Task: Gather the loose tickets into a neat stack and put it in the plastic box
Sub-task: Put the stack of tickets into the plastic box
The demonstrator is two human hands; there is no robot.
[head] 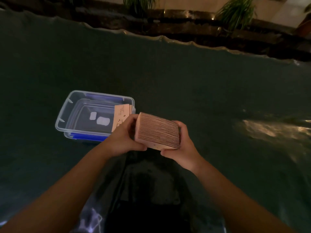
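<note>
Far left, on the dark table, sitting open and waiting: the clear plastic box, blue clips on its near and far sides, a few pink tickets already leaning against its right inner wall, pale patches showing on its floor. Just right of that, the left hand, fingers curled round the left end of the ticket stack, thumb tucked under the near corner. Dead centre now, the stack itself, thick and pink, lifted clear of the table and tipped so the ticket edges face up toward the camera as fine parallel lines, probably to check that the edges run flush. Looking fairly square, slightly fanned toward the right side. On to the right hand, clamped on the opposite end, fingers wrapped behind, thumb pressing at the bottom corner. Squeezed from both ends, then, most likely to keep loose sheets from sliding apart. No stray tickets visible on the tabletop. Gathering seemingly done; still ahead, a short carry to the left and a lowering into the box beside the tickets already there. Far right, only glare on the table surface; plants beyond the far edge.
</note>
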